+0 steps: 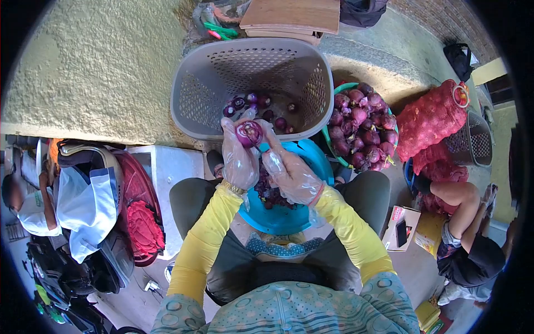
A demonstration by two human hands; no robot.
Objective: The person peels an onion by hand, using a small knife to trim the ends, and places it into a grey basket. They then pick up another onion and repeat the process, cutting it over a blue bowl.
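My left hand (239,155), in a clear plastic glove, is closed around a red onion (248,133) whose pale cut end faces up. My right hand (293,171), gloved too, is bent beside it with the fingertips at the onion's right side. A small blue-green thing (263,147) shows by the right fingers; its kind is mostly hidden. Beneath both hands a blue basin (253,220) holds dark onion skins and scraps (273,196). Just beyond the hands stands a grey perforated basket (194,119), with several trimmed onions (265,101) at its bottom.
On the right, a green-rimmed tub (328,146) is heaped with red onions (361,125), beside a red mesh sack (431,119). A box with a phone (401,233) lies near another person's leg (464,203). Another person (36,209) is at far left, past a white block (175,178).
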